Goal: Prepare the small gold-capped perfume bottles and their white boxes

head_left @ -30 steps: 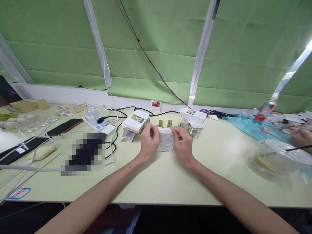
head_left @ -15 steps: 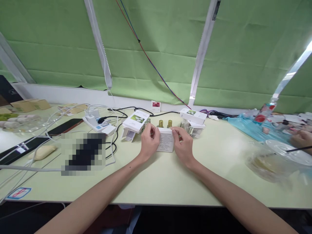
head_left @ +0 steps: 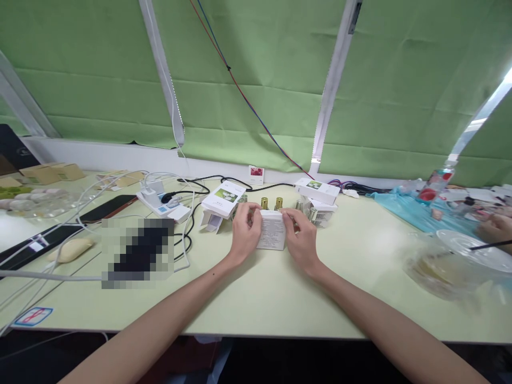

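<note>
A small white printed box point(head_left: 272, 232) stands upright on the table, its text side toward me. My left hand point(head_left: 245, 229) pinches its upper left corner, and my right hand point(head_left: 300, 234) pinches the upper right one. Behind the box, two gold-capped bottles point(head_left: 271, 203) show only their tops. To the left, a white box with a green picture point(head_left: 224, 196) lies tilted on another open carton point(head_left: 210, 220). On the right another white box point(head_left: 317, 190) rests on a carton point(head_left: 323, 212), with silver-capped bottles point(head_left: 306, 209) beside it, partly hidden by my right hand.
Cables and a power strip point(head_left: 154, 200) lie to the left, near a blurred-out dark object point(head_left: 140, 250) and a phone point(head_left: 108, 208). A lidded plastic cup point(head_left: 444, 266) stands at right, near another person's hand point(head_left: 496, 230) and a blue plastic bag point(head_left: 404, 205).
</note>
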`<state>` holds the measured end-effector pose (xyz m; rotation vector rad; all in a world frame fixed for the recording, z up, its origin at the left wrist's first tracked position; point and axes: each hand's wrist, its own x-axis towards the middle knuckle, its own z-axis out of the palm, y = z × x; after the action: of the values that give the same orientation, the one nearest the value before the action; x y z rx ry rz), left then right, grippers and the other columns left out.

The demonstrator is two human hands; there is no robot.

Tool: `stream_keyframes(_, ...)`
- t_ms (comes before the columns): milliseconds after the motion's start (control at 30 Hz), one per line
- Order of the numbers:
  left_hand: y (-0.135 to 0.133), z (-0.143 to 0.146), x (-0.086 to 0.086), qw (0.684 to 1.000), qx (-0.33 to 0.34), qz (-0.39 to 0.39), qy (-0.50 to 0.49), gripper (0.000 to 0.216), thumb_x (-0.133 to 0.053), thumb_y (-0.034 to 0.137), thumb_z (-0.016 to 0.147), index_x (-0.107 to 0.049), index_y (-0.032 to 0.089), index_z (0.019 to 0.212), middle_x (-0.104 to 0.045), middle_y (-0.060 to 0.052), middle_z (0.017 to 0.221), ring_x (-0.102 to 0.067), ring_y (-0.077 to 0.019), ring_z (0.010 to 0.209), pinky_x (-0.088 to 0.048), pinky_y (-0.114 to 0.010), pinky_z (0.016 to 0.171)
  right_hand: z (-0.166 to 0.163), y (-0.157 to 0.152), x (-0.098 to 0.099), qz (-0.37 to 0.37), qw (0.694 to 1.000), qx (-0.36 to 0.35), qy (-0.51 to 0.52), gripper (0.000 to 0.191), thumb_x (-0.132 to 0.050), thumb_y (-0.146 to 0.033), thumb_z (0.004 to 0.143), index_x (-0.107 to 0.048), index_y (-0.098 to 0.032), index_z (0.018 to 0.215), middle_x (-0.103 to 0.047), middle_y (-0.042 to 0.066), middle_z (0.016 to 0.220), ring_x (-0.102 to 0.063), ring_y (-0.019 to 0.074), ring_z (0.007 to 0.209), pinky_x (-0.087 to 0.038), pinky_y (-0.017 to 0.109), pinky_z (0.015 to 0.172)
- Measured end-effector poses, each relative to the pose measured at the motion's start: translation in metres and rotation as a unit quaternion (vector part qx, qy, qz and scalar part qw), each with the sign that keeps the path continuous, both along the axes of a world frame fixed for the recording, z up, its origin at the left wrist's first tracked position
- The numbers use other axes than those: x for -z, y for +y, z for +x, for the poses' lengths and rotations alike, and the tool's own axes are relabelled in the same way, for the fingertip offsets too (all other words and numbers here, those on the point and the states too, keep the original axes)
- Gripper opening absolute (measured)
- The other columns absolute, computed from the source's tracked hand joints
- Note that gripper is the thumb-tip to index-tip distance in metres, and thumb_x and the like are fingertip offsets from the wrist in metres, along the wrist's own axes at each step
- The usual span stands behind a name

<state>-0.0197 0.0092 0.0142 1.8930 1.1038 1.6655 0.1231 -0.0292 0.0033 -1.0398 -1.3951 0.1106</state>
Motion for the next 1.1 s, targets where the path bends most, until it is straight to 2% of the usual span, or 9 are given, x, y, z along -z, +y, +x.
stream_keyframes(333, 0.0010, 0.0004, -0.0006, 1.000, 0.010, -0.017, -0.009, 0.018, -0.050, 0.035, 0.094, -0.058, 0.021, 0.087, -0.059, -0.004, 0.096, -0.056, -0.0163, 0.086, -0.047, -0.028, 0.071, 0.0025, 0.0017, 0.0012, -0.006, 0.999, -0.038, 0.011, 0.024, -0.049, -0.032, 0.100, -0.070, -0.021, 0.098, -0.073, 0.007, 0.105, -0.067, 0.0201, 0.097, -0.053, 0.032, 0.080)
stream_keyframes(600, 0.0004, 0.0000, 0.0013, 0.998, 0.030, -0.054, -0.013, 0.018, -0.050, 0.037, 0.093, -0.059, 0.021, 0.090, -0.064, -0.002, 0.090, -0.055, -0.0140, 0.072, -0.044, -0.027, 0.064, 0.0010, 0.0009, -0.0006, -0.010, 0.999, -0.038, 0.023, 0.024, -0.050, -0.034, 0.098, -0.070, -0.020, 0.095, -0.073, 0.008, 0.106, -0.067, 0.0202, 0.098, -0.053, 0.030, 0.073)
stream_keyframes(767, -0.0006, 0.0001, 0.0006, 0.998, 0.033, -0.052, -0.010, 0.019, -0.050, 0.037, 0.093, -0.059, 0.021, 0.090, -0.064, -0.002, 0.089, -0.057, -0.0145, 0.074, -0.044, -0.026, 0.064, 0.0006, 0.0008, -0.0004, -0.024, 0.999, -0.039, 0.029, 0.026, -0.050, -0.035, 0.098, -0.070, -0.020, 0.096, -0.073, 0.008, 0.106, -0.067, 0.0199, 0.097, -0.052, 0.029, 0.072)
stream_keyframes(967, -0.0005, 0.0005, 0.0006, 0.998, 0.033, -0.051, -0.009, 0.020, -0.049, 0.039, 0.093, -0.059, 0.021, 0.091, -0.064, -0.002, 0.089, -0.057, -0.0151, 0.075, -0.045, -0.027, 0.065, 0.0001, 0.0002, -0.0007, -0.048, 0.996, -0.043, 0.055, 0.031, -0.051, -0.043, 0.097, -0.071, -0.019, 0.098, -0.073, 0.009, 0.108, -0.066, 0.0198, 0.096, -0.053, 0.029, 0.075)
stream_keyframes(1100, -0.0011, 0.0006, 0.0002, 0.998, 0.033, -0.051, -0.009, 0.020, -0.050, 0.038, 0.093, -0.059, 0.021, 0.091, -0.065, -0.003, 0.089, -0.058, -0.0154, 0.075, -0.045, -0.027, 0.065, 0.0002, 0.0008, -0.0015, -0.077, 0.991, -0.053, 0.098, 0.038, -0.051, -0.050, 0.096, -0.072, -0.019, 0.100, -0.074, 0.008, 0.101, -0.066, 0.0195, 0.089, -0.054, 0.031, 0.075)
